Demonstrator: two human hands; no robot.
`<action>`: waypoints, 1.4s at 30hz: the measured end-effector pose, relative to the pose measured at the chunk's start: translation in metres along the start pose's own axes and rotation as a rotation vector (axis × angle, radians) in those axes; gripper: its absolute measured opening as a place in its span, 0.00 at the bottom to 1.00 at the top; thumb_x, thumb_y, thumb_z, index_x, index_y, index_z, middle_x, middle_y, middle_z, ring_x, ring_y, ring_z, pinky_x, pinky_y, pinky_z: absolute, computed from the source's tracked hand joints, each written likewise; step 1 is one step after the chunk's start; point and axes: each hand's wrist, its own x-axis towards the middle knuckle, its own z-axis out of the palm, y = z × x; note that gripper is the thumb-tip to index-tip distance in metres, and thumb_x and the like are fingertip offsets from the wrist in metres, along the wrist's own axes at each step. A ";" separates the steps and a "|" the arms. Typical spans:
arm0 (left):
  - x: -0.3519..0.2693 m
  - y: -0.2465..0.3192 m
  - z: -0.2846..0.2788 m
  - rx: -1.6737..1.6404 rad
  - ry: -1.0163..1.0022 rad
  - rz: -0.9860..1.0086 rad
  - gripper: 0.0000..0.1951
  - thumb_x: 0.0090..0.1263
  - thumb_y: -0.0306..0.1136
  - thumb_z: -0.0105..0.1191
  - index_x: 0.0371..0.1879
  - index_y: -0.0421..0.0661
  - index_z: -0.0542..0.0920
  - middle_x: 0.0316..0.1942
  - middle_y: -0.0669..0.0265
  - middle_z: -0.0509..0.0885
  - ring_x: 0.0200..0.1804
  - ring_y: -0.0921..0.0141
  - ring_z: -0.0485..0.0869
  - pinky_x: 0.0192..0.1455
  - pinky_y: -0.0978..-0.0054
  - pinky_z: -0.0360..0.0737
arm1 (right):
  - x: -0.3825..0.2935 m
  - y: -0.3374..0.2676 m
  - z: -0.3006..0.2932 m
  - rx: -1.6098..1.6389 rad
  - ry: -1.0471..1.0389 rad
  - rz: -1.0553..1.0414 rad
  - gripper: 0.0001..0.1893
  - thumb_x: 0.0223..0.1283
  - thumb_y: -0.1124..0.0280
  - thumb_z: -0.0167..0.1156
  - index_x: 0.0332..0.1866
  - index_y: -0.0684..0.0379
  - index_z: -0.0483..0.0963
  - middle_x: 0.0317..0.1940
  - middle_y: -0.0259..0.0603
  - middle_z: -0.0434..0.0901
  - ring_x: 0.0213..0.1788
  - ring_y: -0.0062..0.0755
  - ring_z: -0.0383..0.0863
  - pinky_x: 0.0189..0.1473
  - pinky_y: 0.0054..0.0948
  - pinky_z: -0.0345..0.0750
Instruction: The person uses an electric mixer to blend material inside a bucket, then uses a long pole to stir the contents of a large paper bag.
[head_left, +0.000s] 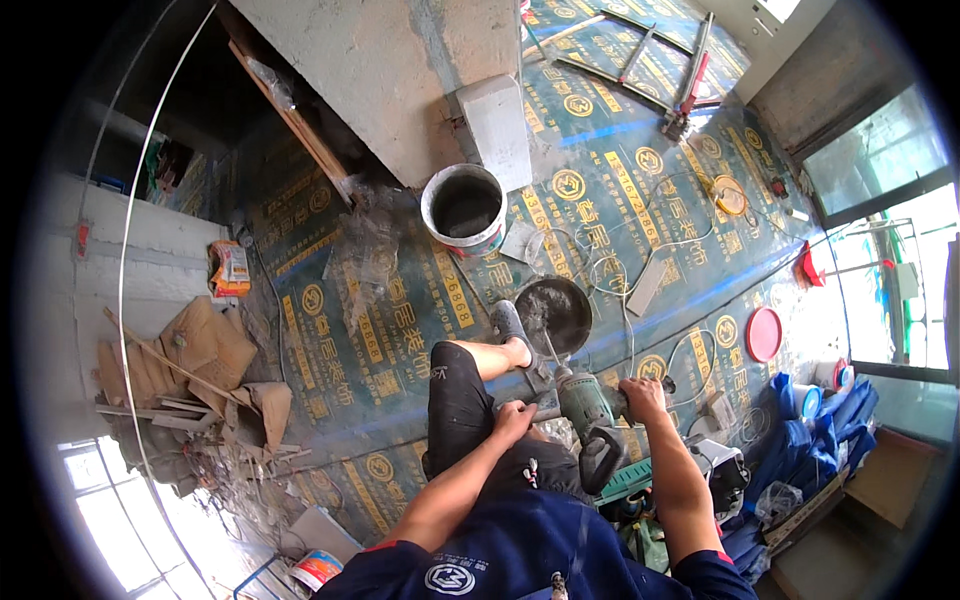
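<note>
A green handheld power mixer (585, 405) is tilted in front of my body, its black rear handle (601, 459) towards me. My right hand (643, 400) is closed around the grip on its right side. On the other side, my left hand (514, 421) is closed at the outer end of the left side handle (549, 412); the fingers are partly hidden. The metal shaft (551, 346) runs down into a round dark bucket (587, 319) of grey powdery mix (551, 304). My foot in a grey clog (510, 322) stands against the bucket's left side.
A white bucket (501, 229) with dark grey contents stands ahead, beside a pale block (499, 131). A loose cable (634, 330) and a flat tile strip (649, 286) lie on the printed floor sheet. Cardboard scraps (206, 345) are heaped left; blue sheeting (814, 427) and a red lid (764, 334) lie right.
</note>
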 end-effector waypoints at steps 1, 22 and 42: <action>0.002 0.003 -0.007 0.085 0.016 0.086 0.22 0.65 0.49 0.55 0.24 0.38 0.80 0.23 0.51 0.83 0.27 0.57 0.83 0.33 0.59 0.76 | -0.002 -0.001 -0.002 0.020 -0.007 0.017 0.07 0.52 0.68 0.59 0.37 0.48 0.79 0.37 0.37 0.84 0.46 0.40 0.84 0.48 0.39 0.75; -0.004 0.067 -0.046 -0.076 -0.015 0.259 0.15 0.61 0.41 0.68 0.29 0.39 0.85 0.23 0.65 0.84 0.28 0.76 0.80 0.33 0.74 0.76 | 0.019 0.009 -0.045 0.029 0.099 0.005 0.07 0.52 0.66 0.60 0.36 0.47 0.79 0.34 0.39 0.85 0.43 0.42 0.85 0.45 0.42 0.75; -0.005 0.062 -0.041 -0.492 -0.024 0.246 0.10 0.60 0.30 0.67 0.32 0.37 0.82 0.28 0.67 0.83 0.31 0.78 0.79 0.35 0.78 0.74 | 0.066 0.014 -0.077 -0.148 0.068 -0.101 0.06 0.51 0.67 0.61 0.36 0.46 0.79 0.34 0.38 0.84 0.44 0.40 0.84 0.46 0.40 0.74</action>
